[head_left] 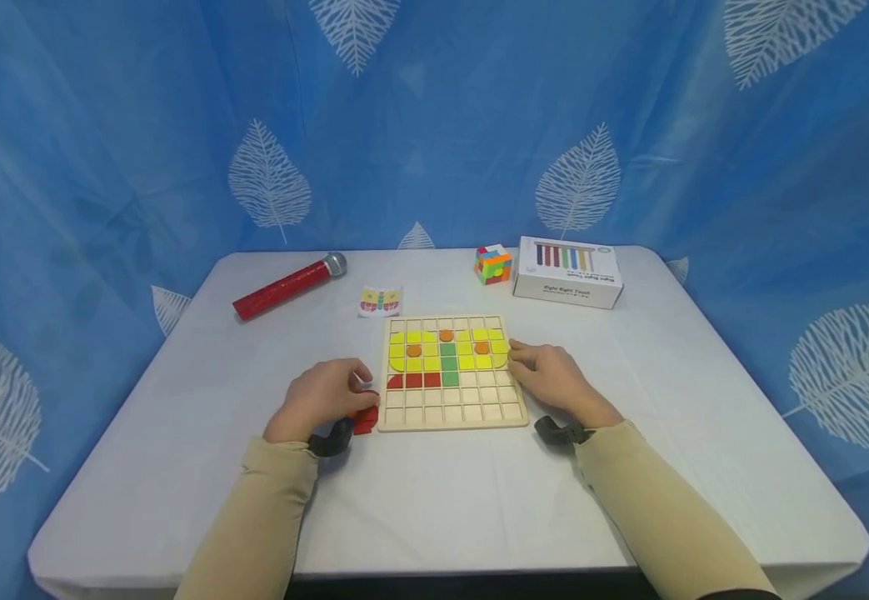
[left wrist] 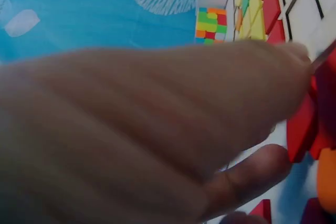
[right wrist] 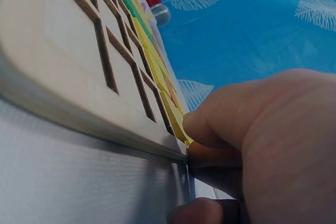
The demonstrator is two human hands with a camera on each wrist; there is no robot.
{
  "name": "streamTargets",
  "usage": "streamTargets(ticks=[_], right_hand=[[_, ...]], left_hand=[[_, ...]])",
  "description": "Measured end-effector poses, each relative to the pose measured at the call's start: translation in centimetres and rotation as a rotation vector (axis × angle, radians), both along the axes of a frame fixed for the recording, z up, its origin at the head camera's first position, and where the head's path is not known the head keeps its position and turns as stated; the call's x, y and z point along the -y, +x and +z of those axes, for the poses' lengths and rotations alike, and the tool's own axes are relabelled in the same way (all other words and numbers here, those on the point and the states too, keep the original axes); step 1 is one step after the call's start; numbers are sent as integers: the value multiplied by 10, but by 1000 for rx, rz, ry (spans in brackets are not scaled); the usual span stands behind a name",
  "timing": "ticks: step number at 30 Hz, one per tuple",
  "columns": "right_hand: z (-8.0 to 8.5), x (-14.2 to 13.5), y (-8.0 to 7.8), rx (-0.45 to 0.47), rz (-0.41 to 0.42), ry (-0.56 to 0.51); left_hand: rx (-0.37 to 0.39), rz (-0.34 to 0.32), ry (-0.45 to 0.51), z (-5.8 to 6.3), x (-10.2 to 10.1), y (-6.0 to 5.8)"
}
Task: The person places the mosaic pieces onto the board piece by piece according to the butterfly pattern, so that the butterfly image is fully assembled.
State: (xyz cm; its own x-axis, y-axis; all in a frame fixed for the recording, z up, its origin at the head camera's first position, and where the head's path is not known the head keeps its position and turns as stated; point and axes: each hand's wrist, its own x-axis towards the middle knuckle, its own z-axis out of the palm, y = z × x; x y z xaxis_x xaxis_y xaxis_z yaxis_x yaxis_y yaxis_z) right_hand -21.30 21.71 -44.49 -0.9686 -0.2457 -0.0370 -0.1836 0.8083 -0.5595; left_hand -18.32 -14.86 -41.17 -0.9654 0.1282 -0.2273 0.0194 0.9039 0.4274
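A wooden grid board (head_left: 494,408) lies in the middle of the table. Yellow pieces (head_left: 397,364) and three orange discs fill its upper rows, with a green column (head_left: 449,364) between the yellow halves. Red pieces run along a row at its left. Beside the board's left edge, my left hand (head_left: 322,396) reaches over loose red pieces (head_left: 364,421). Its thumb touches them and its fingers stand apart from the thumb; an orange piece (left wrist: 326,179) lies among them. My right hand (head_left: 554,379) grips the board's right edge between thumb and fingers.
Behind the board lies a small pattern card (head_left: 380,302). A red microphone (head_left: 284,290) lies at the back left. Further right stand a colourful puzzle cube (head_left: 492,265) and a white box (head_left: 565,287). A blue leaf-patterned cloth (head_left: 434,125) hangs behind the table.
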Motion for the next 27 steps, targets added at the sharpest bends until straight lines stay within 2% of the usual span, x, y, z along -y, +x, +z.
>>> streamTargets(ticks=[10, 17, 19, 23, 27], right_hand=[[-2, 0, 0, -3, -2, -5], [-1, 0, 0, -9, -5, 3], [0, 1, 1, -8, -3, 4], [2, 2, 2, 2, 1, 1], [2, 1, 1, 10, -5, 0]], left_hand=[[0, -11, 10, -3, 2, 0], [-35, 103, 23, 4, 13, -1], [-12, 89, 41, 4, 13, 0], [50, 17, 81, 2, 9, 2], [28, 1, 31, 0, 6, 2]])
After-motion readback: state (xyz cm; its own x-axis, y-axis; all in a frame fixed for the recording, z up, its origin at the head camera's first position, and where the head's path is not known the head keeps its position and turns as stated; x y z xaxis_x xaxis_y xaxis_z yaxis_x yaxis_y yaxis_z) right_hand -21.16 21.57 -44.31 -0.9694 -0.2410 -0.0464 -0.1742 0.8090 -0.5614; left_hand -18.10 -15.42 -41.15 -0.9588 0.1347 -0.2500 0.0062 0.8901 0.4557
